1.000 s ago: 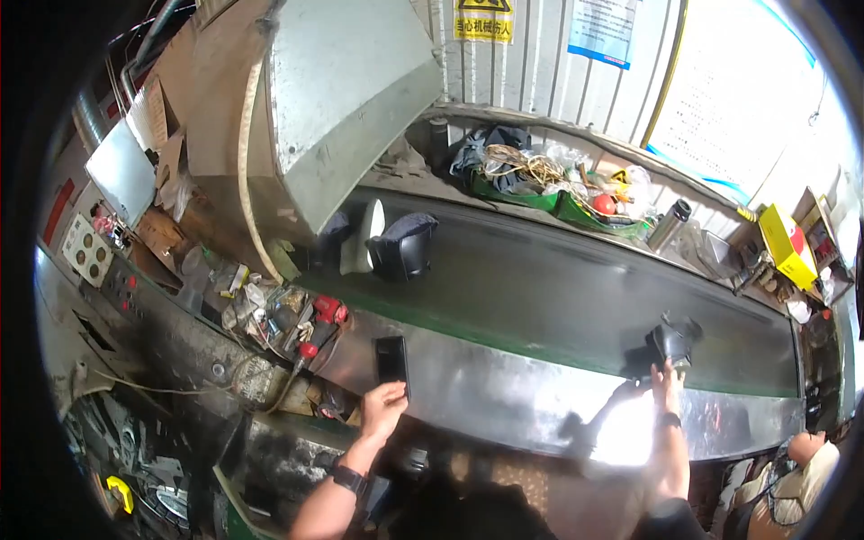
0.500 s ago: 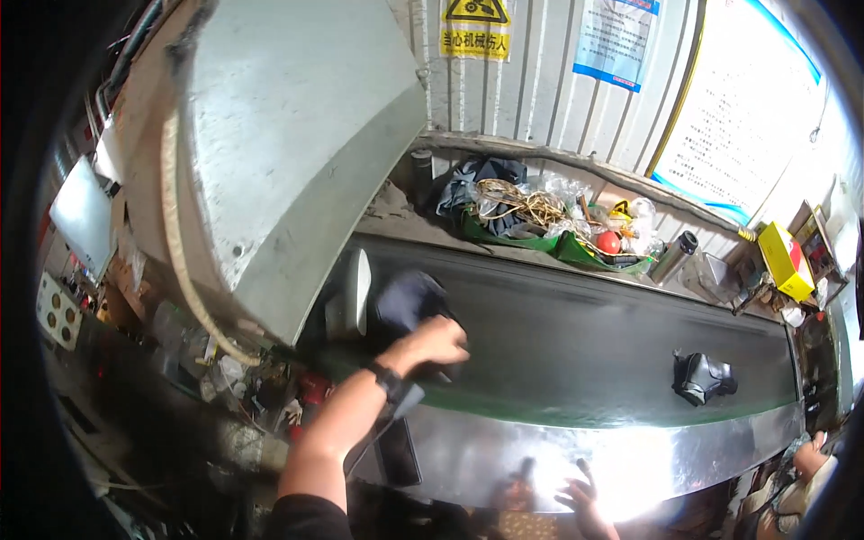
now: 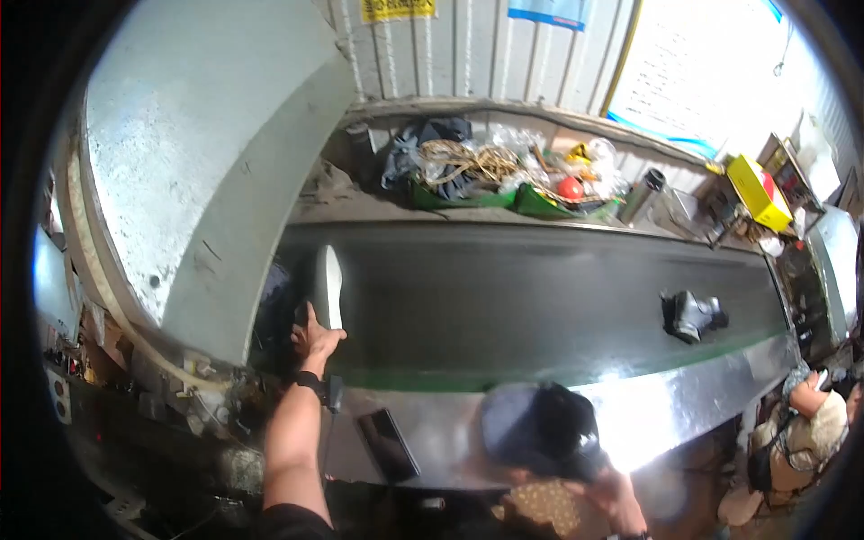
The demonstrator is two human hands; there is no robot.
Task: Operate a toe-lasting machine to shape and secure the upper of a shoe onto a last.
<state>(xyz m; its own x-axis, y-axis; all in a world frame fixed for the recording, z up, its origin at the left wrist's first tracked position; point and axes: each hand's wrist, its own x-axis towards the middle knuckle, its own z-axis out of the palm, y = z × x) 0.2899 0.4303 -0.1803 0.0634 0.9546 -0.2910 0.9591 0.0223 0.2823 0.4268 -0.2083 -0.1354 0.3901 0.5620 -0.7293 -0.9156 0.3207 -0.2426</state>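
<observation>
A white-soled shoe [image 3: 331,286] stands on its side on the dark conveyor belt [image 3: 504,297], near the grey hood. My left hand [image 3: 317,340] is at its near end, thumb and fingers apart. Dark shapes left of those fingers are too shadowed to name. Over the metal ledge at the belt's near side, a dark blue and black item [image 3: 540,430] is smeared by motion, its kind unclear. My right hand [image 3: 616,499] is at its lower right edge, fingers partly hidden beneath it and seemingly gripping it. Farther right on the belt lies a black shoe [image 3: 691,317].
A dark phone [image 3: 389,444] lies on the metal ledge [image 3: 454,432]. Behind the belt are green bags [image 3: 468,196] of cords and plastic, a flask [image 3: 643,196] and a yellow box [image 3: 759,193]. The grey hood [image 3: 216,153] overhangs the left. Another person [image 3: 801,441] is at far right.
The dark blue item has gone from my left hand to the near ledge beside my right hand. My left hand has shifted left to the white-soled shoe. The view has also moved.
</observation>
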